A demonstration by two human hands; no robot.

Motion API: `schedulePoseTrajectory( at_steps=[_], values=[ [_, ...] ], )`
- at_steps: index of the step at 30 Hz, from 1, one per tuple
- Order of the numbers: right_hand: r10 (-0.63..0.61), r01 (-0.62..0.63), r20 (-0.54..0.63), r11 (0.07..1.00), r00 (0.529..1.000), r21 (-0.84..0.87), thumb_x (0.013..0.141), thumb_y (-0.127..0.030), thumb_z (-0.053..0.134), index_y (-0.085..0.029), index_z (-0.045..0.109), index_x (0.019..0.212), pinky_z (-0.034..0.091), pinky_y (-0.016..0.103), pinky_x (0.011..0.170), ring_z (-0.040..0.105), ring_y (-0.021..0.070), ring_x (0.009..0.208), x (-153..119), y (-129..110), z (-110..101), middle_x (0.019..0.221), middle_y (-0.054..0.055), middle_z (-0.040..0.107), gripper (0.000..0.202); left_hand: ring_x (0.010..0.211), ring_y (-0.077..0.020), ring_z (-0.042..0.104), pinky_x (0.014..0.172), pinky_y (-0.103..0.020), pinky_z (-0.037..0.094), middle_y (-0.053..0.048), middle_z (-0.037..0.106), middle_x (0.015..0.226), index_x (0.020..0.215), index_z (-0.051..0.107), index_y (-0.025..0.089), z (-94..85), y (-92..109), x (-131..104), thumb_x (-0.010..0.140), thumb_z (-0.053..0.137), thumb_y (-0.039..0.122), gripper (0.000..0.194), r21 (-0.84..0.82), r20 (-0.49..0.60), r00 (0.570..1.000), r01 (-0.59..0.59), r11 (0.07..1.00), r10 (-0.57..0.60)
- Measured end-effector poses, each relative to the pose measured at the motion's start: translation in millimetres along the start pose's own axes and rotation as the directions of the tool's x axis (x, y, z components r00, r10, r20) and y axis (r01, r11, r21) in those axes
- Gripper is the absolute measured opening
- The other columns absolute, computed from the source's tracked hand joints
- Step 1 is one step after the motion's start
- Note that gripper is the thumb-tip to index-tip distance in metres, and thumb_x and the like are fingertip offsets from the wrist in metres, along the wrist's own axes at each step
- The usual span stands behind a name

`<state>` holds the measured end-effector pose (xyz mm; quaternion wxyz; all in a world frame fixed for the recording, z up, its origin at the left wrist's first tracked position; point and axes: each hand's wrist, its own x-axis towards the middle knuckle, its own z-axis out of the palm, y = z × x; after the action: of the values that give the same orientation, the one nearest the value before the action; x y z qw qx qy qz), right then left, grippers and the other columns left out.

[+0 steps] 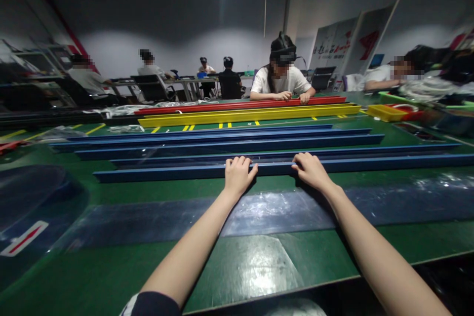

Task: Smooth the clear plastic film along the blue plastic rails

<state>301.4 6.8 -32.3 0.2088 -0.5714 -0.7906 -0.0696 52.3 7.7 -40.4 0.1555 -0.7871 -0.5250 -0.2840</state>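
- Head view: my left hand (239,174) and right hand (311,170) both rest on the nearest blue rail (185,174), a long channel lying crosswise on the green counter (111,266).
- My fingers (240,162) on both hands curl over the rail's top edge, closed on it, with the two hands near each other.
- More blue rails (222,145) lie side by side just beyond my fingers; a yellow rail (252,114) and a red rail (240,104) lie farther off.
- Across the counter, another person's hands (292,96) rest on the red rail.
- I judge I'm gripping this rail to shift it; moving it would need an even pull from both hands.
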Motion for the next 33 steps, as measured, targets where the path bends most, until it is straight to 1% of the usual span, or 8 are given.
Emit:
schedulePoseTrajectory(
  at_steps=[4,9,12,14,17,20,26,33],
  values=[
    [-0.006,0.007,0.005,0.997,1.000,-0.074,0.081,-0.022,0.045,-0.020,0.055,0.079,0.029,0.031,0.065,0.050,0.0220,0.082,-4,4,-6,0.084,0.007,0.062,0.010,0.085,-0.0211,0.053,0.076,-0.036,0.030,-0.006,0.065,0.085,0.081,0.061,0.020,-0.3,1,0,0.090,0.040,0.041,0.032,0.017,0.009,1.000,0.010,1.000,-0.011],
    [-0.037,0.039,0.018,0.983,0.999,-0.178,0.080,-0.014,0.041,-0.018,0.055,0.086,0.028,0.034,0.071,0.049,0.0243,0.087,-8,-8,-8,0.091,0.010,0.062,0.016,0.085,-0.0211,0.053,0.074,-0.036,0.030,-0.006,0.065,0.085,0.077,0.062,0.020,0.4,1,0,0.090,0.038,0.041,0.035,0.051,0.010,1.000,-0.001,0.999,0.001],
    [-0.076,0.077,0.015,0.989,0.997,-0.124,0.078,-0.010,0.039,-0.018,0.055,0.094,0.030,0.034,0.075,0.048,0.0240,0.091,-7,-20,-6,0.095,0.009,0.062,0.024,0.084,-0.0208,0.053,0.072,-0.035,0.030,-0.006,0.065,0.085,0.077,0.062,0.020,1.0,1,0,0.091,0.038,0.041,0.035,0.075,0.003,1.000,-0.006,0.997,0.006],
    [-0.109,0.109,0.003,0.992,0.994,-0.058,0.080,-0.010,0.038,-0.018,0.054,0.098,0.031,0.034,0.076,0.048,0.0236,0.092,-6,-29,-3,0.098,0.010,0.061,0.025,0.085,-0.0208,0.053,0.072,-0.035,0.030,-0.006,0.065,0.085,0.077,0.062,0.020,1.2,1,0,0.091,0.038,0.040,0.035,0.080,0.000,1.000,-0.009,0.997,0.009],
    [-0.157,0.157,-0.021,0.987,0.987,0.010,0.086,-0.016,0.037,-0.017,0.053,0.104,0.032,0.033,0.077,0.048,0.0236,0.094,-3,-44,3,0.102,0.010,0.060,0.024,0.085,-0.0209,0.052,0.071,-0.035,0.029,-0.006,0.065,0.085,0.078,0.063,0.019,1.1,1,0,0.091,0.038,0.040,0.035,0.082,0.000,1.000,-0.012,0.997,0.012],
    [-0.176,0.177,-0.025,0.984,0.984,0.028,0.090,-0.024,0.036,-0.017,0.052,0.106,0.032,0.033,0.078,0.048,0.0235,0.095,-1,-52,10,0.102,0.010,0.060,0.024,0.085,-0.0207,0.052,0.071,-0.035,0.029,-0.006,0.065,0.085,0.077,0.063,0.019,0.9,1,0,0.091,0.038,0.040,0.035,0.086,0.002,1.000,-0.011,0.996,0.011],
    [-0.111,0.114,-0.039,0.990,0.993,0.087,0.091,-0.025,0.037,-0.018,0.053,0.097,0.031,0.032,0.075,0.050,0.0218,0.090,3,-51,18,0.096,0.008,0.062,0.019,0.085,-0.0206,0.053,0.071,-0.035,0.029,-0.005,0.065,0.085,0.077,0.063,0.019,0.7,2,0,0.091,0.038,0.040,0.035,0.093,-0.001,1.000,-0.008,0.996,0.008],
    [-0.061,0.066,-0.040,0.988,0.997,0.138,0.087,-0.018,0.041,-0.018,0.054,0.091,0.029,0.031,0.072,0.051,0.0214,0.089,8,-50,23,0.092,0.007,0.062,0.013,0.085,-0.0204,0.053,0.071,-0.034,0.028,-0.005,0.065,0.085,0.077,0.063,0.018,0.7,3,0,0.091,0.038,0.040,0.035,0.091,0.011,1.000,0.006,0.996,-0.007]
  ],
)
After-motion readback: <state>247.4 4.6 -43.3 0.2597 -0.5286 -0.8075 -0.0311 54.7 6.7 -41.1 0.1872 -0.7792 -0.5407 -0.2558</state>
